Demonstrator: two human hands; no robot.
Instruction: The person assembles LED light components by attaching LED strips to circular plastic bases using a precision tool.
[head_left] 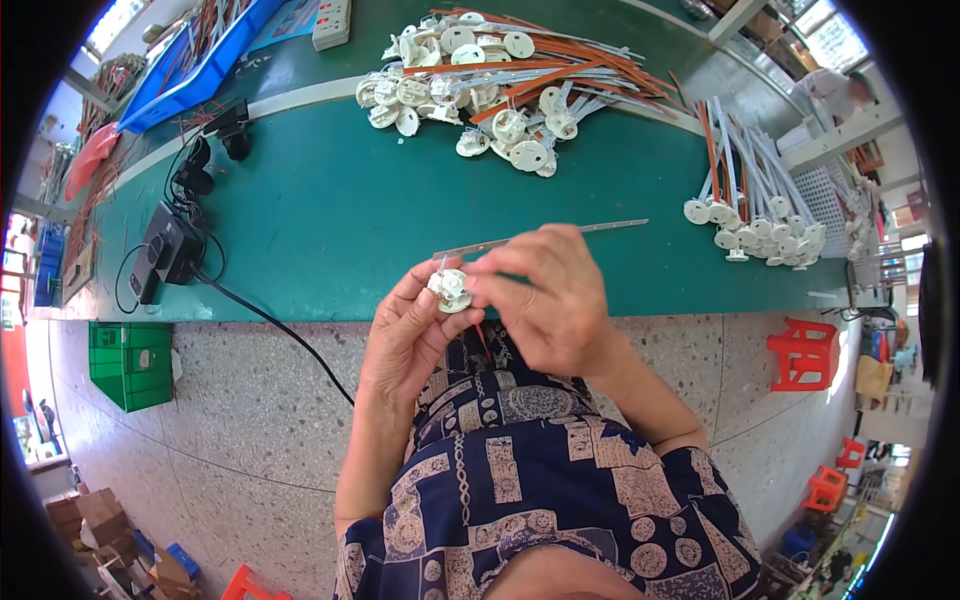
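Note:
My left hand (pixel 398 345) holds a small round white plastic fitting (pixel 453 290) between thumb and fingers, just off the table's near edge. Thin metal or wire pieces stick up from its top. Against the fitting's right side, the thumb and fingertips of my right hand (pixel 560 300) are drawn together, slightly blurred. Whatever they pinch is too small to make out. Behind both hands a thin grey strip (pixel 612 225) with dark marks lies across the green table (pixel 330 220). A short red piece (pixel 483 338) hangs below the fitting.
Similar white fittings with brown and grey strips lie in a heap (pixel 460 85) at the back and a bundle (pixel 765 225) at right. Black adapters (pixel 175 243) with a cable (pixel 290 335) and a blue tray (pixel 190 75) are left. A green crate (pixel 130 365) and red stool (pixel 805 355) flank me.

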